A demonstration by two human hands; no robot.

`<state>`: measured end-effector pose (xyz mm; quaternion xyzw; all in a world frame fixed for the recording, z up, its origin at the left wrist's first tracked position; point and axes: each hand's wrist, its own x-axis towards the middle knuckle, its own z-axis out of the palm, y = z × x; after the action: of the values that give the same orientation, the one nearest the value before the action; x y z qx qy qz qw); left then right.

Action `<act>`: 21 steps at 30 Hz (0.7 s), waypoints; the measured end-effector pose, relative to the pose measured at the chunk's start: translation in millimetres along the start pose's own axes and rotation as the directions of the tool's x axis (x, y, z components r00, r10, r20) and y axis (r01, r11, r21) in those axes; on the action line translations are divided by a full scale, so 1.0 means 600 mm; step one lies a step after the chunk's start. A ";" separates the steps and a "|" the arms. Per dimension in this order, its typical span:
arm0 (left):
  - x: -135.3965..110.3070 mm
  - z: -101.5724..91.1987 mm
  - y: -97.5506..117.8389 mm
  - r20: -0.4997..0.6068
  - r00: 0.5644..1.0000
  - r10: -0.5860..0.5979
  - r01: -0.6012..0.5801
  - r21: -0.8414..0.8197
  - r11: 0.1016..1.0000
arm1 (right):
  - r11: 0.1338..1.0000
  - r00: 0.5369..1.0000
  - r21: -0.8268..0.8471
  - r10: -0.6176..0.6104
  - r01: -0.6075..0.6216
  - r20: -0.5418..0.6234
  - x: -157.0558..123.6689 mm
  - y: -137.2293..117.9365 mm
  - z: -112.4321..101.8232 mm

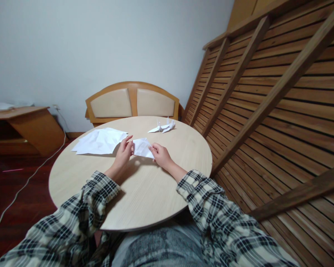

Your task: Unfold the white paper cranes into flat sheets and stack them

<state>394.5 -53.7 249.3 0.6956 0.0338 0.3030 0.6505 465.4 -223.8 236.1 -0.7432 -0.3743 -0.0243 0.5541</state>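
A small folded piece of white paper (141, 147) is held just above the round table, its top edge coming to a low point. My left hand (124, 151) grips its left edge, thumb and fingers bent around it. At the right edge, my right hand (160, 155) pinches the same paper between thumb and fingers. Several loose white sheets (98, 141) lie spread to the left of my left hand. Beyond my hands, folded paper cranes (161, 127) rest close together toward the far right of the table.
The round pale wooden table (144, 200) stands before my lap. Behind it is a headboard (133, 87) with cream panels against the wall. A slatted wooden frame (267, 107) leans along the right side. A desk (30, 126) and a white cable (30, 181) are at the left.
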 end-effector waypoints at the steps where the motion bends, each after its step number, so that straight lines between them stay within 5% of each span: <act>1: 0.000 0.000 0.000 0.008 0.999 -0.048 0.048 -0.050 0.998 | 0.999 0.999 0.021 0.031 -0.031 -0.016 0.001 0.000 0.000; 5: -0.003 0.005 0.002 0.112 0.986 -0.127 0.132 -0.038 0.991 | 0.998 0.996 0.045 0.051 -0.048 -0.071 0.003 0.001 -0.002; 10: -0.009 0.007 0.014 0.288 0.957 -0.029 -0.025 0.182 0.983 | 0.999 0.994 0.001 0.054 -0.054 -0.096 0.003 -0.001 -0.003; 21: -0.008 0.009 0.015 0.192 0.978 0.077 -0.139 0.336 0.932 | 0.994 0.986 -0.045 0.088 -0.095 -0.142 0.004 -0.002 -0.002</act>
<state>390.2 -62.0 256.2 0.8242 -0.0091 0.2651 0.5003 467.1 -223.1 238.4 -0.7702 -0.2992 -0.0607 0.5600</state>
